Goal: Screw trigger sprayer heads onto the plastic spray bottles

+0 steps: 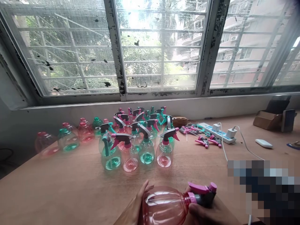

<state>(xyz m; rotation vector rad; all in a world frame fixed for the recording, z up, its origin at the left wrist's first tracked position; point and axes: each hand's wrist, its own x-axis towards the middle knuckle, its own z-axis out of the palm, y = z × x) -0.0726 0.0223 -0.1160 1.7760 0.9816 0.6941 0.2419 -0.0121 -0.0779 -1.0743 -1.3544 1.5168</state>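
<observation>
- Left hand [134, 207] has tons of open counter [61, 190] to its left
- Red bottle [164, 206], held sideways, fills the gap to the right hand [207, 214]
- Ahead: bare strip, then packed spray bottles [147, 153] wall it off
- Lane left of those pinches near the topless bottles [85, 132] at the back
- Ahead-right's open until loose sprayer heads [202, 142], power strip [220, 133] and white cables [223, 151] get in the way

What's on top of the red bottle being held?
A pink-and-black spray head sits on the neck of the red bottle. The right hand covers part of it, hiding that side.
</observation>
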